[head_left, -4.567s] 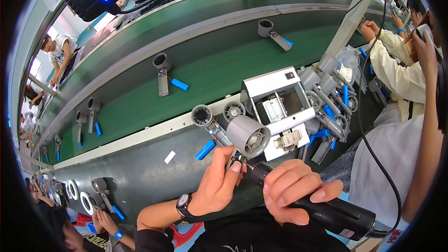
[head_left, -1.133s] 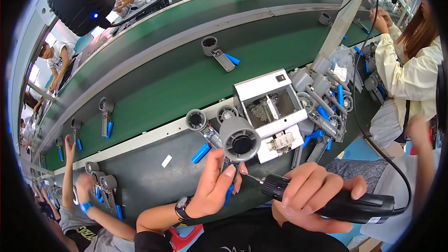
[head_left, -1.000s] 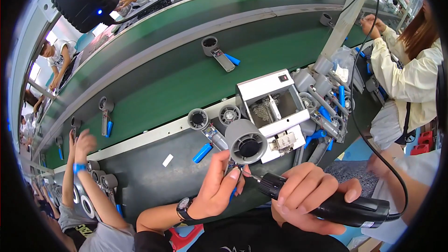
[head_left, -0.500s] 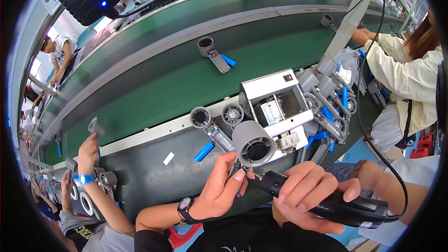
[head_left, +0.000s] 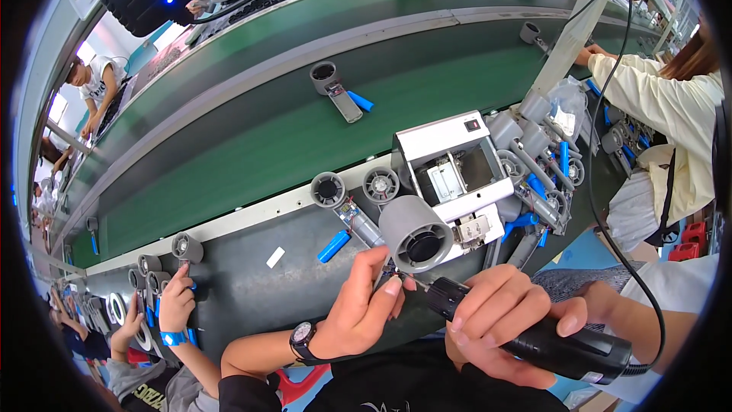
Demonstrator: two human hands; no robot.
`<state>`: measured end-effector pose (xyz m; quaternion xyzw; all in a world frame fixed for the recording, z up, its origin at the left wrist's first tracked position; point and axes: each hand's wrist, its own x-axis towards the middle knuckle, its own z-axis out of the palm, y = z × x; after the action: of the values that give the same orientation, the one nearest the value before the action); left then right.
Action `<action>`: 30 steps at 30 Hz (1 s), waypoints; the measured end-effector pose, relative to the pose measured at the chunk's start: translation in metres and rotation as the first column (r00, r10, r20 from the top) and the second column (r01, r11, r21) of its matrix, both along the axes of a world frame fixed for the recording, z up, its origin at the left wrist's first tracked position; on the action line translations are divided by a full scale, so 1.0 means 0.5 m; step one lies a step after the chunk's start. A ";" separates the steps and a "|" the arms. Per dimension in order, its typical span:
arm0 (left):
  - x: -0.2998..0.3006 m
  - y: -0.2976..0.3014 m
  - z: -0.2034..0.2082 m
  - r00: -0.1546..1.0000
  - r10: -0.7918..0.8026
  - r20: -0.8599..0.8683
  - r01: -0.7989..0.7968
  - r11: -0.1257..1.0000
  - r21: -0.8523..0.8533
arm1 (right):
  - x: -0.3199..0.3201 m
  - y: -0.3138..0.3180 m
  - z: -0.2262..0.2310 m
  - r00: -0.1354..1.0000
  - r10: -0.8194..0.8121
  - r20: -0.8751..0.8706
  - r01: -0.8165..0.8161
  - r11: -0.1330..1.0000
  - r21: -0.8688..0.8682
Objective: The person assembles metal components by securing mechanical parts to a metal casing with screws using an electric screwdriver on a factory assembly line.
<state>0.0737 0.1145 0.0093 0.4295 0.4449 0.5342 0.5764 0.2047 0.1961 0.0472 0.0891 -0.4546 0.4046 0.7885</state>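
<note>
My left hand (head_left: 352, 309) pinches the lower end of a grey fan housing (head_left: 412, 223), a round barrel with a dark core, in front of the white machine. Small dark parts and wires show at my fingertips. My right hand (head_left: 499, 309) wraps round a black corded electric screwdriver (head_left: 576, 347). Its bit points left, reaching the spot by my left fingertips; whether it touches a screw is too small to tell. Just beyond my left hand lies another fan unit (head_left: 358, 220), opened to a circuit board, with a blue battery cell (head_left: 334, 246) beside it. A loose fan housing (head_left: 380, 185) stands next to it.
A white bench machine (head_left: 442, 133) stands ahead. Grey fan units with blue cells pile up (head_left: 534, 160) to its right. The green conveyor belt (head_left: 252, 130) carries another fan unit (head_left: 335, 91). Co-workers sit on both sides; a neighbour's hand (head_left: 177, 301) holds a fan unit at left.
The fan unit on the belt has shifted left and slightly down. The neighbour at left has lowered a fan unit onto the bench edge. My hands stay nearly still.
</note>
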 end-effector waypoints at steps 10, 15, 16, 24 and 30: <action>0.003 0.004 -0.006 0.954 0.081 -0.288 -0.066 0.996 0.061 | -0.028 0.007 -0.021 0.995 -0.096 -0.040 0.101 0.981 0.166; 0.003 0.009 -0.004 0.970 0.049 -0.238 -0.032 0.997 0.074 | -0.018 0.012 -0.033 0.993 -0.095 0.070 0.081 0.981 0.178; 0.005 0.009 -0.002 0.969 0.049 -0.243 -0.033 0.997 0.069 | -0.025 0.008 -0.030 0.994 -0.103 0.033 0.097 0.983 0.157; -0.007 0.011 -0.004 0.947 0.061 -0.316 -0.060 0.998 0.012 | -0.035 0.023 -0.033 0.996 -0.082 0.025 0.076 0.981 0.178; -0.046 0.041 0.012 0.980 0.145 -0.133 -0.159 0.982 -0.102 | -0.018 0.017 -0.008 0.998 -0.050 -0.032 0.053 0.994 0.097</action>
<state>0.0506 0.1350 0.0154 0.3938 0.5410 0.5231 0.5279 0.1955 0.2043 0.0433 0.1216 -0.4643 0.3602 0.7999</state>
